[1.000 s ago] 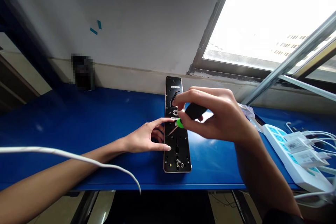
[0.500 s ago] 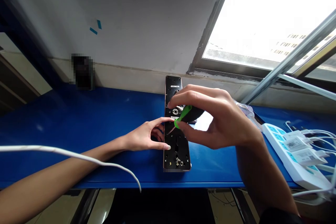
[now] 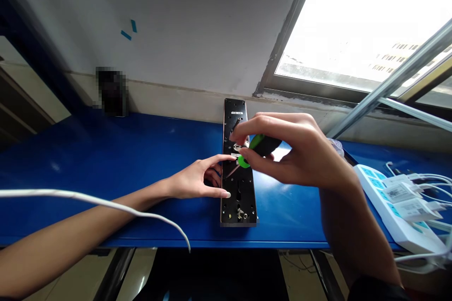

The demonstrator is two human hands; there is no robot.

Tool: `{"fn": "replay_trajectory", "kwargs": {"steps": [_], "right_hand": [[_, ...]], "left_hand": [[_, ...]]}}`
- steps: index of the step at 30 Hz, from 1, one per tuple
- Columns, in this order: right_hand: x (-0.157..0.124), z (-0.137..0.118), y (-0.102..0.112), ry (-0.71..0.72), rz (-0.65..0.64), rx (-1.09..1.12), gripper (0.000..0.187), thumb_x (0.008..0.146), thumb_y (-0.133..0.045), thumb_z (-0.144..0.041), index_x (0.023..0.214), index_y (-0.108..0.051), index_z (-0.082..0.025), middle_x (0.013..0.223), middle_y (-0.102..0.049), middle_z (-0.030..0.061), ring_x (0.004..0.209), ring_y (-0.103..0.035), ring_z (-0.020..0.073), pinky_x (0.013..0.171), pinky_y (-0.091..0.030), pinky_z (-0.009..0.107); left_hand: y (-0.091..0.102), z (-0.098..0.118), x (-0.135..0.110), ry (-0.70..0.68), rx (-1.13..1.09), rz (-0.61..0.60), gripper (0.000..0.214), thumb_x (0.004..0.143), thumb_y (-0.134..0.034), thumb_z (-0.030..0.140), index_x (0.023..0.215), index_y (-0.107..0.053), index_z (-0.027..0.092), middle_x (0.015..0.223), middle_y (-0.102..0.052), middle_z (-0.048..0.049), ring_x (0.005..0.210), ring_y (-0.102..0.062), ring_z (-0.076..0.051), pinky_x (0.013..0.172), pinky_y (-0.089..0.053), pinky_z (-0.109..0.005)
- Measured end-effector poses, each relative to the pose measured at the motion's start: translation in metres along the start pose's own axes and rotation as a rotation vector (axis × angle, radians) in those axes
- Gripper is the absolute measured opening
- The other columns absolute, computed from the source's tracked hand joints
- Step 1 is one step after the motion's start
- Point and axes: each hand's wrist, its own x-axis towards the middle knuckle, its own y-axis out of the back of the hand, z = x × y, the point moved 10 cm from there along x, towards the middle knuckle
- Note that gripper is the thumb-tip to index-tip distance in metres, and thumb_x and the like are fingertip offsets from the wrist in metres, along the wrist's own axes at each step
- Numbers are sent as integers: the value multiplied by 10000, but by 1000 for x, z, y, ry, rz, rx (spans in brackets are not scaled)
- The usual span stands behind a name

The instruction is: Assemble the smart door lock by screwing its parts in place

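Observation:
A long black door lock panel point(image 3: 229, 197) lies back side up on the blue table, its length running away from me. My left hand point(image 3: 192, 179) holds its left edge, with thumb and index fingertip resting on the back and the other fingers curled against the side. A screwdriver point(image 3: 243, 161) with a green and black handle is in my right hand point(image 3: 296, 150), gripped between thumb and fingers. Its thin shaft slants down to the left, and the tip meets the panel near the left edge, between my left thumb and index finger. My right fingers hide part of the panel's middle.
A white power strip point(image 3: 377, 188) with plugged-in chargers and cables stands at the right. A white cable point(image 3: 106, 204) hangs across the left foreground, above my forearm. Behind the blue table point(image 3: 158, 150) are a wall and a window; a blurred dark object point(image 3: 112, 91) stands back left.
My right hand has tilted the screwdriver handle slightly and shifted a little to the right. The tip stays near the same spot on the panel. My left hand keeps its place.

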Motion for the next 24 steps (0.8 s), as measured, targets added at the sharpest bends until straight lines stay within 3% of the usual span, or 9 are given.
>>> {"fn": "replay_trajectory", "kwargs": {"steps": [3,7,9,12,16,19,22,24], "right_hand": [[0,-3,-2,19,-8,30,336,879,-674,-105,1207,-659,-178,1118,-742,61,924,-684,145,755,-560,275],[-1,-3,1,19,22,-61,78,951,-698,-220,1023,-687,-194,893,-737,15,737,-642,113,636,-510,254],[-1,-2,2,16,25,-66,98,970,-653,-189,1064,-678,-196,919,-739,12,763,-654,107,662,-522,248],[-1,-3,1,31,2,-18,269,911,-637,-130,1177,-647,-172,1062,-733,51,891,-672,129,737,-548,264],[0,-4,2,42,15,-44,106,938,-702,-223,1028,-673,-174,912,-733,31,762,-642,121,645,-506,257],[-1,-3,3,23,14,-34,66,959,-660,-168,1024,-666,-178,878,-731,6,725,-637,95,650,-502,234],[-2,-3,4,10,2,14,233,884,-655,-106,1109,-644,-167,961,-716,17,776,-623,95,683,-508,230],[-2,-3,5,10,5,13,199,876,-698,-143,1067,-650,-169,917,-697,6,743,-594,92,646,-489,228]], "left_hand": [[1,1,-1,2,17,6,893,796,-920,424,1553,-457,319,1132,-736,-29,983,-758,-224,959,-628,-421],[1,1,-1,11,3,6,894,790,-925,417,1547,-467,290,1101,-748,-32,972,-759,-222,959,-628,-414],[1,1,0,27,-24,1,893,789,-926,405,1548,-466,302,1152,-742,-39,970,-761,-216,958,-630,-415],[-1,-1,2,60,-93,-19,884,819,-906,381,1566,-438,324,1188,-749,-43,1027,-767,-224,991,-620,-427],[2,-1,5,54,-163,-7,841,821,-907,335,1537,-467,307,1219,-749,-57,1072,-771,-236,1018,-610,-433],[1,-1,3,48,-171,-16,790,802,-920,318,1475,-509,297,1292,-719,-67,1031,-778,-220,981,-625,-416],[-5,0,0,75,-157,-56,783,808,-916,328,1459,-483,282,1165,-755,-40,1022,-776,-217,971,-625,-412],[-6,-1,-3,97,-134,-58,808,808,-917,348,1470,-458,277,1056,-767,-17,1012,-772,-216,975,-620,-417]]}}
